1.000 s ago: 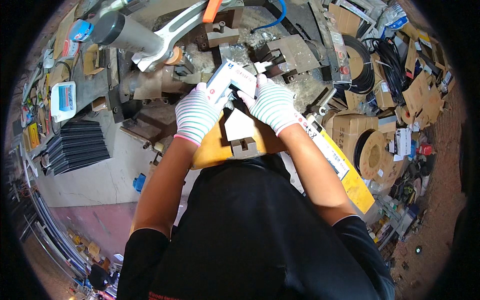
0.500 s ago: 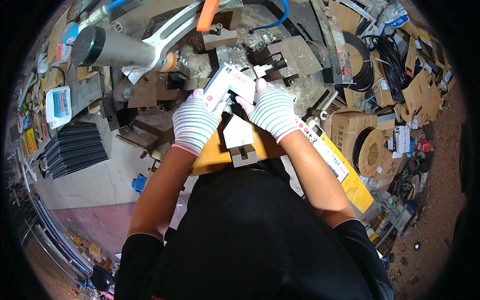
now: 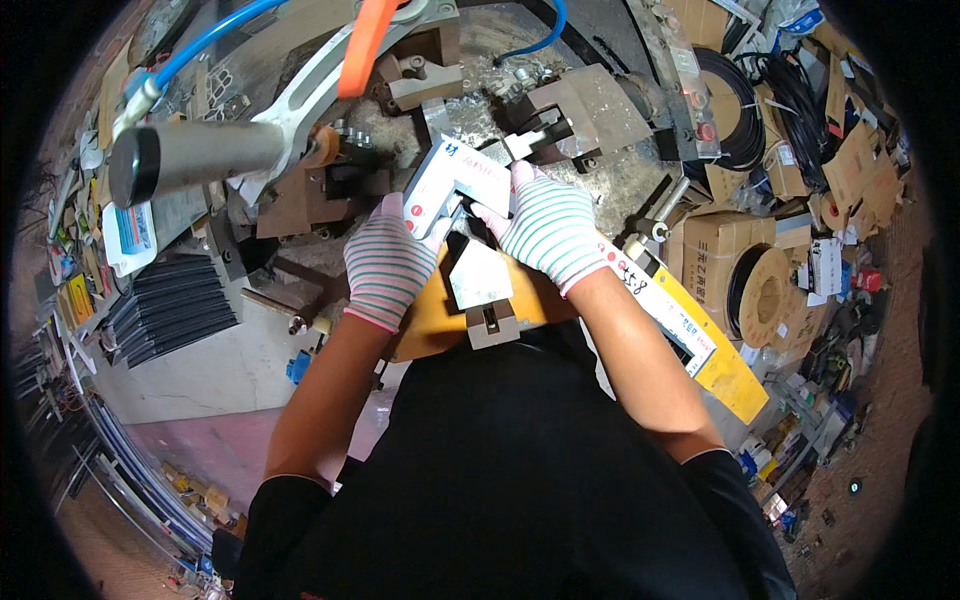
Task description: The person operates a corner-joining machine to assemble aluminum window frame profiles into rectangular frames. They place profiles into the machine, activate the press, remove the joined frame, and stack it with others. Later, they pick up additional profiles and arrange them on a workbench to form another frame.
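Both my hands wear white gloves with green stripes and pink cuffs. Between them is a white L-shaped profile corner [image 3: 436, 182], its face covered in printed film. My left hand [image 3: 385, 262] is closed on its lower left leg, with the thumb on top. My right hand [image 3: 545, 222] grips the end of its right leg. The inner corner of the piece sits over a metal machine part, and the contact there is hidden. Just below stands a pale, pointed metal block [image 3: 480, 275] on a yellow machine base [image 3: 425, 325], close to my body.
A grey cylinder [image 3: 205, 160] on a metal arm and an orange handle [image 3: 367, 45] hang at upper left. Steel clamp blocks [image 3: 590, 110] lie beyond my hands. A yellow panel [image 3: 725, 385] extends beside my right forearm. Cardboard boxes [image 3: 715, 255] and a cable spool [image 3: 762, 298] stand at right.
The whole view has shifted slightly, with the surroundings displaced in it. Both hands keep their hold on the white corner piece, which stays in nearly the same place over the machine.
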### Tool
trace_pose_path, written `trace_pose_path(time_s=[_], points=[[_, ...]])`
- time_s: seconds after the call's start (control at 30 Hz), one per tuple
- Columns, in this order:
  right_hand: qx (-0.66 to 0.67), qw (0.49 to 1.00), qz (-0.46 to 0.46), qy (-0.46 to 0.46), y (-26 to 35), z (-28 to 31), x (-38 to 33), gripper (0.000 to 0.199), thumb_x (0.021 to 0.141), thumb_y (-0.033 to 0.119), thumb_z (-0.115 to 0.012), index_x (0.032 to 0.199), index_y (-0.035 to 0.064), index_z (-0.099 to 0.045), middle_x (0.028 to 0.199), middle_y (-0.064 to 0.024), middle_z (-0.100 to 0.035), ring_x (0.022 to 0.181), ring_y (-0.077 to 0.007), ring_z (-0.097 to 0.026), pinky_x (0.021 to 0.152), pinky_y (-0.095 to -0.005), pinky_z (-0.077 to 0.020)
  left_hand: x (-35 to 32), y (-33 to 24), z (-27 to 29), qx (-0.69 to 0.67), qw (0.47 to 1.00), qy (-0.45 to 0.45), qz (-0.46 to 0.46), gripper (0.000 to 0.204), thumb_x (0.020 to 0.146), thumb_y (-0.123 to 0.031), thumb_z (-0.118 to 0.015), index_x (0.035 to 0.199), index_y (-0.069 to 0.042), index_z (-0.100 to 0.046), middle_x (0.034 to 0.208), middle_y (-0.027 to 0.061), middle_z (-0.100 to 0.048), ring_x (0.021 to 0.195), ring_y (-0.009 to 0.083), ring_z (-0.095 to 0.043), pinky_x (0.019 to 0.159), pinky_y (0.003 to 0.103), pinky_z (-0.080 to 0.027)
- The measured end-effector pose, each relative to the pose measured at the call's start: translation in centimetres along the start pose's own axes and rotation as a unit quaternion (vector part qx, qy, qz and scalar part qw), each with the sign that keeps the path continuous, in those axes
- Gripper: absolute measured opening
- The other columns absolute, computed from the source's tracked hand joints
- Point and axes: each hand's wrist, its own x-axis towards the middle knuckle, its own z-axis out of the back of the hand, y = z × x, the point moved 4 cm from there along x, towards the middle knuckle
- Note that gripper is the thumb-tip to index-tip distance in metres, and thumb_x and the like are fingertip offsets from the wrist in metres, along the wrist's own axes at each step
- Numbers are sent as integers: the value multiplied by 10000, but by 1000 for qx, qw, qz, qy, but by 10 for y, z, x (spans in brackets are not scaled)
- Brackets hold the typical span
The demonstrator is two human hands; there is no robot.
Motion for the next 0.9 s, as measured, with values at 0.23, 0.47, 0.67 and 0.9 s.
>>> trace_pose_path(time_s=[0.23, 0.47, 0.67, 0.9], points=[[31, 998, -3, 56, 1, 4, 5, 655, 870, 528, -725, 1156, -47, -593, 1028, -262, -717, 943, -414, -716, 844, -479, -568, -2, -2, -1, 23, 999, 7, 24, 748, 856, -557, -773, 1294, 18, -581, 1009, 167, -742, 918, 307, -743, 802, 400, -598], [28, 999, -14, 30, 3, 11, -1, 733, 859, 662, -670, 1151, -9, -620, 1043, -250, -726, 960, -424, -715, 839, -501, -568, -3, -13, 8, 60, 998, -16, 33, 624, 863, -534, -771, 1169, -16, -606, 953, 185, -735, 919, 341, -734, 808, 412, -590], [68, 996, 7, -62, -8, 13, -26, 665, 806, 517, -816, 1182, 5, -621, 1043, -236, -704, 981, -427, -697, 867, -495, -559, -10, -10, 7, 12, 998, -68, 13, 567, 846, -509, -797, 1108, -34, -632, 940, 189, -735, 897, 359, -730, 796, 435, -585], [8, 999, -28, -46, -51, 17, -75, 709, 826, 581, -765, 1214, 6, -618, 1138, -245, -694, 1039, -423, -685, 912, -493, -546, -32, -8, 26, -46, 994, -100, -26, 507, 795, -427, -846, 1052, -19, -689, 930, 189, -731, 885, 354, -727, 790, 425, -583]])
